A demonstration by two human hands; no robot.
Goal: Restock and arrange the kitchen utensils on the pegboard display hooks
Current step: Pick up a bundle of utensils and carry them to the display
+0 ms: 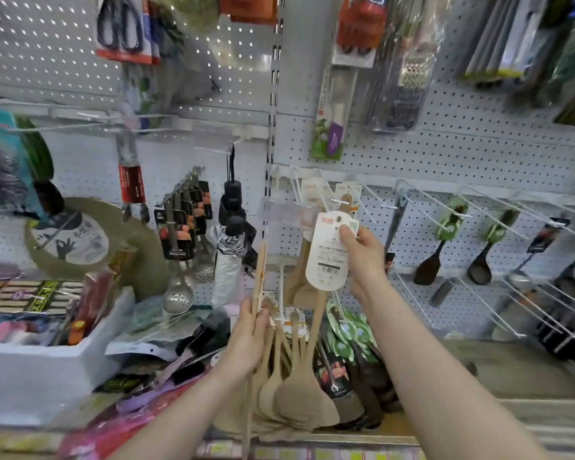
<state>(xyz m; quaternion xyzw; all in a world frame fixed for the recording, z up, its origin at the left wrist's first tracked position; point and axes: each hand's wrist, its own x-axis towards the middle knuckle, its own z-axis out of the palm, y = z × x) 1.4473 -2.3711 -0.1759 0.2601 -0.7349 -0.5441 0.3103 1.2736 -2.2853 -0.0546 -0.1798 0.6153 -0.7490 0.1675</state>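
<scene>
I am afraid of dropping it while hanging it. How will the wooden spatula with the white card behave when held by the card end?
The wooden spatula is probably stiff; its long handle looks straight. It is likely light, since the right hand pinches it at the white card. The broad blade hanging below may make it swing.

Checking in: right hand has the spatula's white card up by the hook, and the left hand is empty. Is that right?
Not quite. The left hand is not empty: it grips thin wooden sticks. The right hand does pinch the white card by the hook, per the head view.
</scene>
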